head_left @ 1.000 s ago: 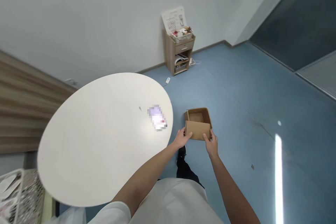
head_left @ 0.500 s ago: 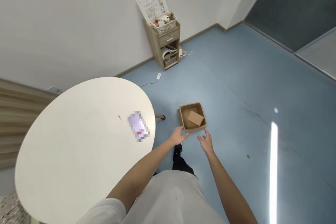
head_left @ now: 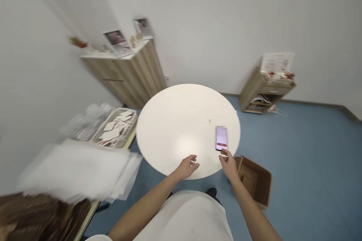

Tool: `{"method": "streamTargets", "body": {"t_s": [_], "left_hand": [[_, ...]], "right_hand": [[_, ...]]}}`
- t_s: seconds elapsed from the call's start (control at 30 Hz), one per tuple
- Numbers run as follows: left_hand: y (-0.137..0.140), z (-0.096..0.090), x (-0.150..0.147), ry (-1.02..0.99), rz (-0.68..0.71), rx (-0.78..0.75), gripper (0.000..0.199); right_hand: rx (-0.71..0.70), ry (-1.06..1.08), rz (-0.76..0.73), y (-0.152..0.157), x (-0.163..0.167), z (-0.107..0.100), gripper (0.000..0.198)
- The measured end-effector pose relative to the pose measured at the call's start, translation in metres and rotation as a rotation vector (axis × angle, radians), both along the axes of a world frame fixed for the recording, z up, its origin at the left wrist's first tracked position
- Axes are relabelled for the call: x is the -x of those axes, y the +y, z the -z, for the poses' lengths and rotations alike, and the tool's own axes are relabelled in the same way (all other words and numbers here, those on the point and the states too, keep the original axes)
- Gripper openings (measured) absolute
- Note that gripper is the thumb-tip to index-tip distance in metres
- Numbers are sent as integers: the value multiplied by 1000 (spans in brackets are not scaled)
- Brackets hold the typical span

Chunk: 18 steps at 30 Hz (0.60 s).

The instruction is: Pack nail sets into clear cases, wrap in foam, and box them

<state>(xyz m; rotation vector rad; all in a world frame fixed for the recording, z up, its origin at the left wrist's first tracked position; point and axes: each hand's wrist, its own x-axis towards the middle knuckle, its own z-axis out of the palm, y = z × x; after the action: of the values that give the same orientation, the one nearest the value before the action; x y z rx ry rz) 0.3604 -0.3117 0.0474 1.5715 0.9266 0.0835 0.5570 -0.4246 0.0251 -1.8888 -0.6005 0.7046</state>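
A phone with a lit, partly blurred screen lies on the round white table near its right edge. My right hand is at the phone's lower end, fingers slightly bent and apart; whether a fingertip touches it I cannot tell. Over the table's front edge my left hand hovers with thumb and fingers spread, holding nothing. Down on the floor to the right, partly behind my right forearm, stands an open cardboard box. A tiny dark speck is on the tabletop.
To the left, a side table carries white sheets, a basket of cut pieces, clear plastic bags and brown material. A wooden cabinet and a small drawer unit stand by the walls.
My view has swung left, from the box on the floor to the table. Both hands have moved away from the box to the table's front edge, the right one beside the phone.
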Motion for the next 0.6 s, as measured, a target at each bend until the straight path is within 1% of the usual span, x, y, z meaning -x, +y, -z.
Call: {"method": "streamTargets", "body": {"t_s": [0.07,0.17,0.27,0.33,0.43,0.53,0.6], "left_hand": [[17,-2,50,-24,-137,-20,54],[35,2,130,-30,-320,-62,53],[45,6,203,-17,-487,-78,54],[48,9,243,-22,-590,-64,55],[51,15,286,-45,-724,-66,54],[54,22,313,-56,-849,-85,52],[56,23,325,-65,-900,-79,50]], "right_hand": [[11,-11,-153,41,37,-13,42],[3,-22,-397,92,109,-23,39],[2,-25,-664,130,184,-27,37],[28,-28,-842,148,225,-29,36],[82,-40,-1055,171,269,-32,35],[133,-63,-1169,192,295,-33,36],[163,-79,-1219,207,305,-31,38]]}}
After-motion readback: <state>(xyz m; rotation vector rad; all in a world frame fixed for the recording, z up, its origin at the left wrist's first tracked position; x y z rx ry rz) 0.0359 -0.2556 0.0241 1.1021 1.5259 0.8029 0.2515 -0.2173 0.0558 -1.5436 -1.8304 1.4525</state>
